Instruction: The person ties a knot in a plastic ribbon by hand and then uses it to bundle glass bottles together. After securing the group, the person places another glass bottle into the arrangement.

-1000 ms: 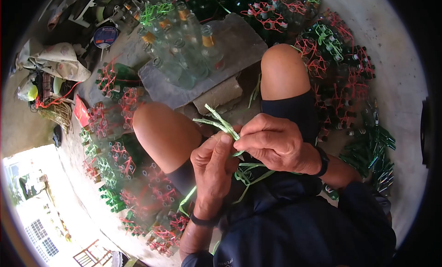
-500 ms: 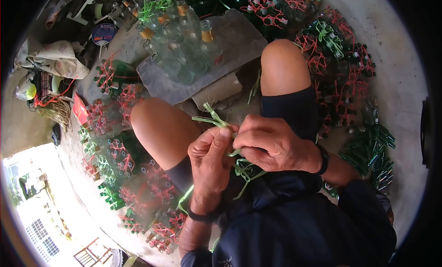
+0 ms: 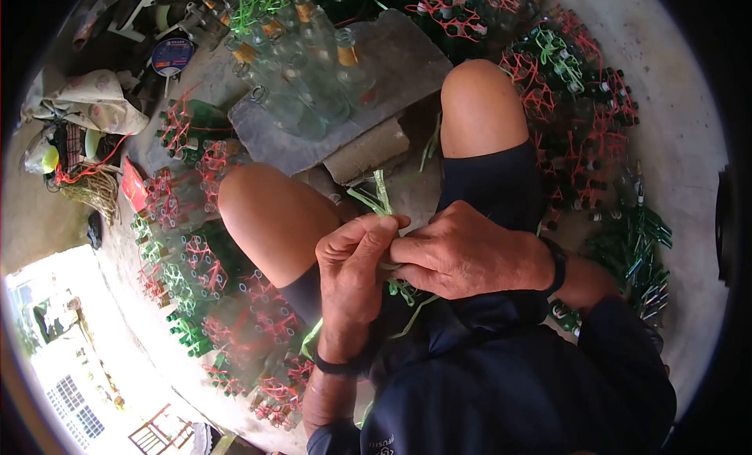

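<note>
Light green plastic twine point(image 3: 382, 195) sticks up in short loose ends from the pinched fingers of my left hand point(image 3: 352, 259). My right hand point(image 3: 470, 251) is closed beside it, its fingertips pressed on the same twine close to my left thumb. More green strands hang beneath both hands over my dark clothing, and one strand passes by my left wrist. The exact crossing of the twine between the fingertips is hidden.
Clear glass bottles point(image 3: 309, 102) stand on a dark stone slab point(image 3: 407, 55) ahead of my knees. Green bottles bound with red twine point(image 3: 572, 141) crowd the right side, others point(image 3: 196, 267) the left. Loose green bottles point(image 3: 634, 243) lie at the right.
My right hand has turned and its fingers have closed in more tightly. The twine ends above my left hand now point more upright, and the strands below hang differently.
</note>
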Motion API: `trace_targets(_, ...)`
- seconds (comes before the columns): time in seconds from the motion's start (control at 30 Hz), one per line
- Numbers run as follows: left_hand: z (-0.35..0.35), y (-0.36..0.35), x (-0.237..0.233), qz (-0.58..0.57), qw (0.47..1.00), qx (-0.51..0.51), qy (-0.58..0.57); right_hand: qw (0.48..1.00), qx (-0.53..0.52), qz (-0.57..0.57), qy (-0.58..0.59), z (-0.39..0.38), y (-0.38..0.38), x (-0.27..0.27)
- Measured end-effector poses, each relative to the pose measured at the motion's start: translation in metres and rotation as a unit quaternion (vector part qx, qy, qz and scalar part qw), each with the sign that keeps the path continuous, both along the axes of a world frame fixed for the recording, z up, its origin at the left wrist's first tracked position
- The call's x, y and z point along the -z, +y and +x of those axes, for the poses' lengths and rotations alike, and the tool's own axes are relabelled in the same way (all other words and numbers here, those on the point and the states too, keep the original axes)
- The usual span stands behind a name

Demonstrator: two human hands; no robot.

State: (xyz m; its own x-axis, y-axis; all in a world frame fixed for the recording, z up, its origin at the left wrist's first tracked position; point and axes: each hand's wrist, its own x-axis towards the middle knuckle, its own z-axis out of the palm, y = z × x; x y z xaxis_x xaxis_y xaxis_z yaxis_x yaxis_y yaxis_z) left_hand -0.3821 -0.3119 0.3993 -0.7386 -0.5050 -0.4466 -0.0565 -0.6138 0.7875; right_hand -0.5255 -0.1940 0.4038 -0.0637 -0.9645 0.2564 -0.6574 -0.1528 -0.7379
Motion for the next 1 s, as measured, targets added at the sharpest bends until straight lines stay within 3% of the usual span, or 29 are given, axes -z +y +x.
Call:
trace_targets(0.03, 0.001, -0.001, 0.0, 0.0, 1.0, 0.001, 0.0, 0.999, 0.001, 0.042, 0.0, 0.0, 0.001, 0.001)
trace_targets(0.17, 0.002, 0.0, 0.003, 0.006, 0.999, -0.007, -0.036, 0.997, -0.034, 0.025, -0.066, -0.007, 0.003, 0.008)
trace_targets(0.23, -0.001, 0.005, 0.0, -0.016, 0.999, -0.008, -0.038, 0.944, -0.061, 0.096, -0.311, -0.009, 0.005, 0.009)
trace_targets(0.27, -0.005, 0.01, -0.004, -0.002, 0.999, -0.038, -0.021, 0.943, -0.062, 0.096, -0.311, -0.011, 0.006, 0.006)
trace_targets(0.33, -0.005, 0.012, -0.004, 0.012, 0.998, -0.067, -0.005, 0.863, -0.033, 0.188, -0.468, -0.015, 0.007, -0.003)
trace_targets(0.37, -0.002, 0.012, 0.002, 0.01, 0.998, -0.069, 0.007, 0.863, -0.033, 0.188, -0.468, -0.014, 0.008, -0.002)
trace_targets(0.43, 0.0, 0.013, 0.006, 0.008, 0.997, -0.07, 0.018, 0.663, 0.002, 0.184, -0.726, -0.009, 0.009, 0.001)
trace_targets(0.67, -0.005, 0.029, 0.012, -0.103, 0.988, -0.119, 0.005, 0.581, 0.041, 0.12, -0.804, -0.005, 0.007, 0.01)
trace_targets(0.7, -0.006, 0.031, 0.013, -0.126, 0.983, -0.132, -0.008, 0.581, 0.042, 0.119, -0.804, -0.004, 0.006, 0.009)
trace_targets(0.77, 0.0, 0.029, 0.019, -0.158, 0.98, -0.117, -0.035, 0.648, 0.085, 0.13, -0.746, -0.002, 0.003, 0.003)
trace_targets(0.8, 0.001, 0.029, 0.02, -0.191, 0.974, -0.102, -0.062, 0.647, 0.085, 0.13, -0.746, -0.003, 0.003, -0.001)
trace_targets(0.87, 0.0, 0.03, 0.02, -0.226, 0.967, -0.099, -0.06, 0.777, 0.107, 0.159, -0.599, -0.005, 0.002, -0.006)
trace_targets(0.9, -0.001, 0.03, 0.019, -0.262, 0.958, -0.097, -0.058, 0.777, 0.107, 0.159, -0.6, -0.005, 0.002, -0.005)
trace_targets(0.97, -0.001, 0.031, 0.017, -0.258, 0.959, -0.099, -0.06, 0.927, 0.122, 0.073, -0.346, -0.004, 0.002, 0.001)
trace_targets(1.0, -0.002, 0.031, 0.016, -0.255, 0.96, -0.099, -0.06, 0.927, 0.122, 0.074, -0.347, -0.004, 0.002, 0.005)
